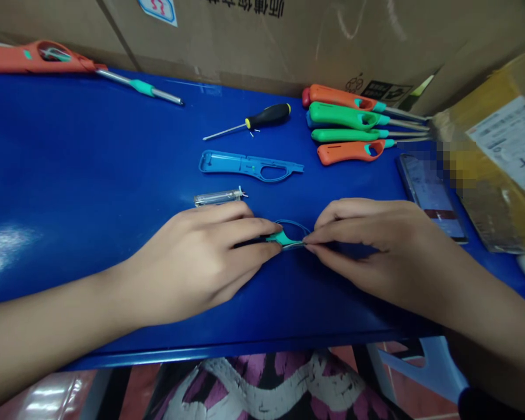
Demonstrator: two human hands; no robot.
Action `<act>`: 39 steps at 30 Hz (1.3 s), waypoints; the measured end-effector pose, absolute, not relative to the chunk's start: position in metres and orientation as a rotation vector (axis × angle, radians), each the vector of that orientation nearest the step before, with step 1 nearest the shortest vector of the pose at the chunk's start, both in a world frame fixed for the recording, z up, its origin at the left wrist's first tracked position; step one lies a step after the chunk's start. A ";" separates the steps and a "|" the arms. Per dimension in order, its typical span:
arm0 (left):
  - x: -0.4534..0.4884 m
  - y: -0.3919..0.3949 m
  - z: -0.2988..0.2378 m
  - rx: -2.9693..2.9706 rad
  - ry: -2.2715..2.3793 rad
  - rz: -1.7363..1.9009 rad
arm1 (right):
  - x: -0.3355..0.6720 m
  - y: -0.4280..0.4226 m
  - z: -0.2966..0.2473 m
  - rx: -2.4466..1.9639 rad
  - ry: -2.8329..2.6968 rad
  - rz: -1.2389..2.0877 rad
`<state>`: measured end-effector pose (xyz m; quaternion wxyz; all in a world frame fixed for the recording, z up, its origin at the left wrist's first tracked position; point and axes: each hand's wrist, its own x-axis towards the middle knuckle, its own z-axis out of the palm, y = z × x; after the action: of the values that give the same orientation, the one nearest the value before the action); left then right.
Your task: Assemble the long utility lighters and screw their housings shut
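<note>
Both hands are down on the blue tabletop (70, 175), meeting near its front edge. The left hand (201, 262) has its thumb and fingers (249, 224) closed in a pinch on a small teal piece (282, 238). The right hand (376, 245) comes in from 3 o'clock, its fingers (332, 232) pressed together on the other end of that piece. A thin blue wire (294, 224) loops up just behind the piece, at 12 o'clock from the pinch. At 11 o'clock of the left hand, just beside its knuckles, lies a clear tube (216, 198). Farther back is an open blue shell (249, 165), and beyond that a screwdriver (254, 121) with a black handle. At 1 o'clock from the hands, four lighters (354, 125), orange and green, lie side by side. A lone orange lighter (39, 56) sits far off at 10 o'clock. A phone (429, 195) lies near the right wrist, with a yellow parcel (494, 175) beside it. Cardboard boxes (289, 41) stand along the back.
</note>
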<state>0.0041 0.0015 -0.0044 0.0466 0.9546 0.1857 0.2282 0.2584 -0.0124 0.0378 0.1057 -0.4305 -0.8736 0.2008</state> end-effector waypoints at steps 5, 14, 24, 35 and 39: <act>0.004 0.002 -0.004 2.921 0.559 0.701 | 0.259 -0.012 0.036 -1.301 -2.632 0.564; 0.004 0.002 -0.004 2.902 0.591 0.678 | 0.259 -0.010 0.032 -1.330 -2.570 0.605; 0.002 0.001 -0.004 2.944 0.585 0.616 | 0.258 -0.012 0.032 -1.215 -2.716 0.482; 0.002 0.001 -0.001 2.941 0.597 0.575 | 0.256 -0.014 0.032 -1.322 -2.670 0.431; 0.003 0.001 -0.002 2.920 0.589 0.588 | 0.253 -0.009 0.030 -1.382 -2.519 0.635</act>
<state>0.0028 0.0011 -0.0022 0.0528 0.9603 0.1939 0.1933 0.2533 -0.0091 0.0304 0.0994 -0.4674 -0.8518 0.2148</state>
